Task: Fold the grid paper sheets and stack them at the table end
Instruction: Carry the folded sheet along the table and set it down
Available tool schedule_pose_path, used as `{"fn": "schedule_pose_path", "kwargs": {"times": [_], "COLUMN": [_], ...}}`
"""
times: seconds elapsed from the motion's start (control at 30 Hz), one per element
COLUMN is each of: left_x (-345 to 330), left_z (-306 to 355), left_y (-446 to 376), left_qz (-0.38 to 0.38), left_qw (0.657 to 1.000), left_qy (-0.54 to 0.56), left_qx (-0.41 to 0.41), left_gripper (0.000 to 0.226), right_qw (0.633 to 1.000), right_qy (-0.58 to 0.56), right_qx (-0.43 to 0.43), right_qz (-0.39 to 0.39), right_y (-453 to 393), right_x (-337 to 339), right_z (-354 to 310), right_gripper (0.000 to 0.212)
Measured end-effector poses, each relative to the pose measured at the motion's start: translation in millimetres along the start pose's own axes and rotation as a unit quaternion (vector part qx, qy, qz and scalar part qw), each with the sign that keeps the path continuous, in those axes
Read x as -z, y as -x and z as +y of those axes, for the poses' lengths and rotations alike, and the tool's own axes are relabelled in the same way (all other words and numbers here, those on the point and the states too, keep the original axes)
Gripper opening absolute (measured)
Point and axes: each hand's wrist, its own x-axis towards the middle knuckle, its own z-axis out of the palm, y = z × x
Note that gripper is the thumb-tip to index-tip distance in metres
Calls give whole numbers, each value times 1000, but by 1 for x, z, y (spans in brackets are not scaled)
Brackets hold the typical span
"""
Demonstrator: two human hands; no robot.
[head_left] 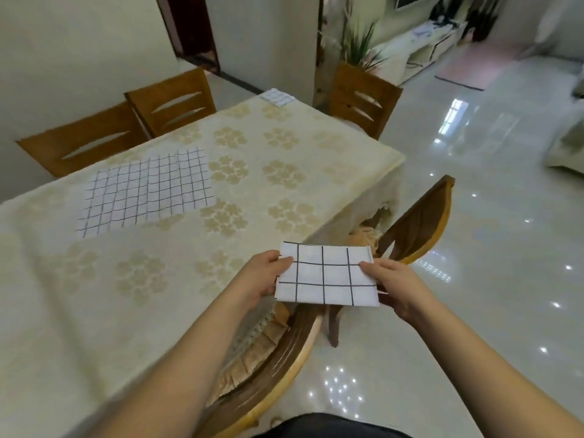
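A folded white sheet with a black grid is held flat in the air beyond the table's right edge, above a chair. My left hand pinches its left edge, thumb on top. My right hand pinches its right edge, thumb on top. An unfolded grid sheet lies spread flat on the table's left part. A small folded grid sheet lies at the table's far end.
The table wears a cream cloth with a flower pattern. Wooden chairs stand at its left, far end and right side. A potted plant stands behind the far chair. Glossy floor lies to the right.
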Motion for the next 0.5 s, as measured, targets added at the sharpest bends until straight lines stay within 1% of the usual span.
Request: {"fn": "schedule_pose_path", "kwargs": {"times": [0.07, 0.17, 0.23, 0.27, 0.4, 0.5], "left_x": [-43, -115, -165, -190, -286, -343], "left_z": [9, 20, 26, 29, 38, 37], "left_y": [-5, -10, -13, -13, -9, -4], "left_qz": [-26, -66, -92, -107, -151, -173], "left_qw": [999, 997, 993, 990, 981, 976], "left_qy": [-24, -48, -77, -87, -116, -131], "left_qx": [-2, -1, -4, -8, -31, -28], "left_gripper": [18, 14, 21, 23, 19, 24], "right_qw": [999, 994, 988, 986, 975, 968], "right_qy": [-30, -74, -103, -116, -150, -163], "right_qx": [-1, -5, -10, -12, -11, -7], "right_qz": [36, 85, 111, 122, 164, 189], "right_y": [9, 25, 38, 44, 66, 77], "right_x": [39, 103, 148, 170, 257, 308], "right_z": [7, 24, 38, 44, 65, 76], "right_gripper": [13, 13, 12, 13, 15, 13]}}
